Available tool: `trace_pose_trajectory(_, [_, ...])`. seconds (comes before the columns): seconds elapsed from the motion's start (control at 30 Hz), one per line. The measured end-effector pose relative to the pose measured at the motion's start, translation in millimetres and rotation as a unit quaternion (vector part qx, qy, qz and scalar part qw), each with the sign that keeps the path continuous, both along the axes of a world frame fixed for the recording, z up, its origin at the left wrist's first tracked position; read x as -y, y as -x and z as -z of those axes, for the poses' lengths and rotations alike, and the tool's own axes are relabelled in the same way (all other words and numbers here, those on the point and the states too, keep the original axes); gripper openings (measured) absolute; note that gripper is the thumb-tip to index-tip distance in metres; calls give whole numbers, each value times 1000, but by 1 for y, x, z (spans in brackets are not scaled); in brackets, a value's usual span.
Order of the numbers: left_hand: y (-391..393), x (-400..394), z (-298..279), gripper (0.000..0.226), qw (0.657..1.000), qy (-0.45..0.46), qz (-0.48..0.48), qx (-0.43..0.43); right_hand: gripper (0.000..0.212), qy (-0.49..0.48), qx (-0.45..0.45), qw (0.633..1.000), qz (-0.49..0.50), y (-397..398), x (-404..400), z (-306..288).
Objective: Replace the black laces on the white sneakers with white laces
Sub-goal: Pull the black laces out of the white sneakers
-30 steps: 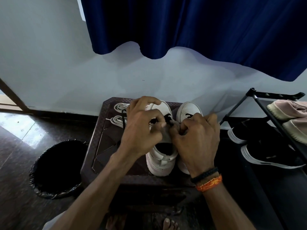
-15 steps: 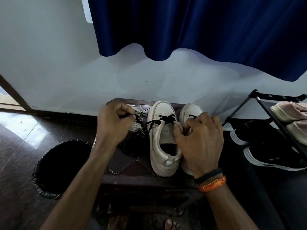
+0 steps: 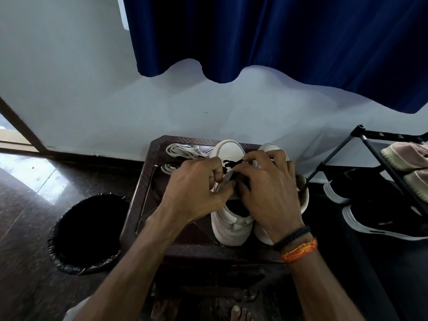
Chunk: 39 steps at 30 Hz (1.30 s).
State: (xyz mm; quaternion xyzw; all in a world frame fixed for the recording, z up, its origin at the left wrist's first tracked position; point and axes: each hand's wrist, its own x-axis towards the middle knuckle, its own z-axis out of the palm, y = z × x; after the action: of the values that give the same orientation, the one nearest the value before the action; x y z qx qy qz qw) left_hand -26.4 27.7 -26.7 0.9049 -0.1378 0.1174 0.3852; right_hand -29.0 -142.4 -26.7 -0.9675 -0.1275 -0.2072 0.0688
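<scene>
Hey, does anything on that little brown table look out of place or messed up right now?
Nothing stands out. Both white sneakers sit upright side by side on the table, the white laces lie bundled beside them, and both hands work the black lace.

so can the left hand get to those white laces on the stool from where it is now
Probably yes. The white laces lie uncovered on the stool, just beyond the left hand, with nothing between them. The hand would first have to let go of the left sneaker.
</scene>
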Motion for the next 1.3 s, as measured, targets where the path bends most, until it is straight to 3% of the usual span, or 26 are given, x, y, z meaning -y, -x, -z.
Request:
trace_pose_trajectory(0.23, [2, 4, 3, 27, 999, 42, -31, -10, 15, -82, 0, 997, 8, -4, -3, -2])
trace_pose_trajectory(0.43, [1, 6, 4, 34, 993, 86, -60, -51, 10, -182, 77, 975, 102, -2, -1, -4])
trace_pose_trajectory(0.53, [3, 5, 3, 35, 991, 98, -64, -59, 7, -189, 71, 977, 65, -2, 2, -5])
trace_pose_trajectory(0.67, [5, 7, 0, 31, 991, 98, -63, -58, 30, -122, 9, 992, -36, -5, 2, 0])
trace_pose_trajectory(0.8, [5, 10, 4, 31, 993, 96, -59, -34, 12, -98, 10, 994, -54, -5, 1, 2])
trace_pose_trajectory(0.93, [6, 15, 10, 36, 995, 81, -58, 7, 7, -94, 32, 992, -74, -3, -4, 2])
trace_pose_trajectory(1.07, [5, 17, 14, 44, 995, 63, -65, 36, 7, -145, 79, 986, 6, 0, -6, 0])
trace_pose_trajectory(1.2, [7, 17, 15, 51, 994, 61, -71, 54, 7, -231, 150, 956, 102, 2, -6, -4])
trace_pose_trajectory(1.3, [6, 16, 16, 52, 993, 70, -77, 54, 12, -235, 122, 958, 107, 0, -3, -4])
